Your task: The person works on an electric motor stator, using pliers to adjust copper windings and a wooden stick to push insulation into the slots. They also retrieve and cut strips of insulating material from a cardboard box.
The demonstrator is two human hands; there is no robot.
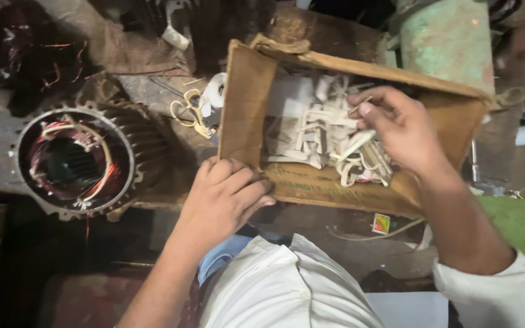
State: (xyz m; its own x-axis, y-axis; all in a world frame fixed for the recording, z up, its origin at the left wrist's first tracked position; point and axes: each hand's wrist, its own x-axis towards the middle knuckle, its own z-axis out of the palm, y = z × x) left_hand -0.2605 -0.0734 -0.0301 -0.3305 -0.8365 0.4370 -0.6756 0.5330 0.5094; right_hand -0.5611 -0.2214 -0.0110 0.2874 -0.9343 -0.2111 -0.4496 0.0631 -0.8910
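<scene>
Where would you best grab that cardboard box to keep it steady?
Grip the cardboard box at its near left corner, coming from the near side, probably: the wall stands upright with an open rim, and the left hand already rests there while the right hand reaches inside.

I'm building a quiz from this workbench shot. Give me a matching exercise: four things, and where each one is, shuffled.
Things:
1. left hand
2. right hand
3. scissors
4. motor stator

Places:
A. far left of the bench
B. inside the cardboard box, among white strips
C. gripping the box's near corner
D. just left of the box

Pairs: 1-C, 2-B, 3-D, 4-A
</scene>
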